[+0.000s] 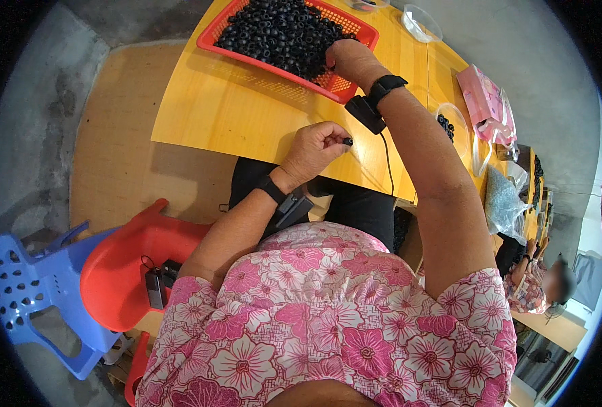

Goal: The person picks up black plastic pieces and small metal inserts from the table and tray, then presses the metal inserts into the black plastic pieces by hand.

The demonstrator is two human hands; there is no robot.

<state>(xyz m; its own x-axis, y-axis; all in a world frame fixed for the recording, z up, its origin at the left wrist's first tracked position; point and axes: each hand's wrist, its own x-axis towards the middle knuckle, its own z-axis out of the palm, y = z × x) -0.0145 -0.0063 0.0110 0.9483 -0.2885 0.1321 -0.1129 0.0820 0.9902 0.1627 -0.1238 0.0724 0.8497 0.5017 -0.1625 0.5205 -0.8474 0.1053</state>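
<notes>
Head view: the left hand's (312, 150) fingers pinch a small black ring (348, 142) above the counter's (213, 115) near edge, while the right hand (355, 62) dips (grip hidden) into the far red basket (342, 88), where hurried scooping could spill rings (274, 34).

basket (343, 89): red | parts (277, 37): black | table (213, 115): yellow | shirt (335, 319): pink-white floral

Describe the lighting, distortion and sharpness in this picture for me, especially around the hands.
Head view: fisheye bends the table's right edge, with black corners; head view: dappled shadow lies below the basket, and pale glare shows beside the left hand; head view: that hand and its black piece look fairly sharp, while the other person's head at far right is blurred.
</notes>
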